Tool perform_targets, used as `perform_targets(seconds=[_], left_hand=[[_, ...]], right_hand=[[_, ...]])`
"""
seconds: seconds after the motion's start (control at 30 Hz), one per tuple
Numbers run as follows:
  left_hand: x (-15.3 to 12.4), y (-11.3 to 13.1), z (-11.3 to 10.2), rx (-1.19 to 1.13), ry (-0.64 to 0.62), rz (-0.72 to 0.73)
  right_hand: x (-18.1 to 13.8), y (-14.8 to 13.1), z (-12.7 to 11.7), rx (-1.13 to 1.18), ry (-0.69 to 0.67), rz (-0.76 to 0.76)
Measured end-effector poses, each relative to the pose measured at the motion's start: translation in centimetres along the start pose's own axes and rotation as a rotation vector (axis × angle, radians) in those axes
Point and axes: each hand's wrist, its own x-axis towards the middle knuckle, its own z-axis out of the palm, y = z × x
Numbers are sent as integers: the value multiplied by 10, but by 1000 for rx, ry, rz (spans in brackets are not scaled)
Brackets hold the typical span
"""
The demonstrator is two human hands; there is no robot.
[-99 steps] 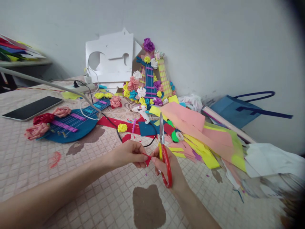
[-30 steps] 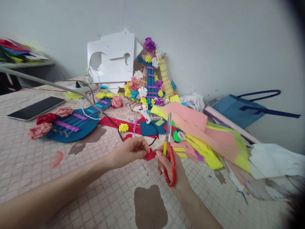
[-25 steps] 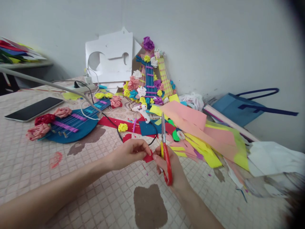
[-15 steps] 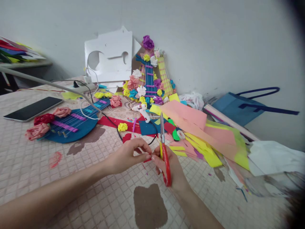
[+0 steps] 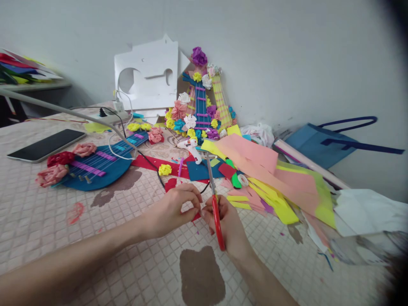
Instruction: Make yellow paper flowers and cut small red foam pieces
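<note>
My left hand (image 5: 172, 209) pinches a small red paper piece (image 5: 196, 216) between thumb and fingertips, just above the tiled cloth. My right hand (image 5: 228, 225) meets it fingertip to fingertip and also touches the red piece. Red-handled scissors (image 5: 216, 212) hang in my right hand, their closed blades pointing up and away. Most of the red piece is hidden behind my fingers.
Pink and yellow paper sheets (image 5: 270, 174) pile up to the right. A white glue gun (image 5: 192, 148) and its black cord lie behind my hands. A blue guitar-shaped craft (image 5: 95, 163) with paper roses lies left, a phone (image 5: 46, 144) beyond it. A blue bag (image 5: 321, 144) leans on the wall.
My hands have drawn closer together around the red piece, which now shows less. The scissors have tilted slightly left, blades still closed.
</note>
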Motion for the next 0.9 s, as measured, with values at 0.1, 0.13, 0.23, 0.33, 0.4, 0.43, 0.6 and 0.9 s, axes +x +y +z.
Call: perform_targets(seconds=[0.1, 0.13, 0.23, 0.33, 0.4, 0.43, 0.6, 0.9], left_hand=[[3, -2, -1, -36, 34, -90], [4, -4, -2, -37, 51, -138], [6, -11, -6, -25, 92, -254], [7, -17, -9, -119, 56, -232], [6, -17, -11, -253, -45, -150], [6, -16, -11, -303, -101, -104], [6, -12, -8, -313, -183, 7], [7, -17, -4, -260, -114, -19]], right_hand=[[0, 3, -1, 68, -24, -7], [-1, 4, -1, 95, -27, -8], [-1, 7, -5, 150, -30, -6], [0, 7, -7, 201, -28, -13], [1, 6, -8, 241, -26, -21], [1, 5, -8, 259, -23, -29], [1, 4, -6, 284, 4, -38], [-1, 6, -5, 265, -18, -19]])
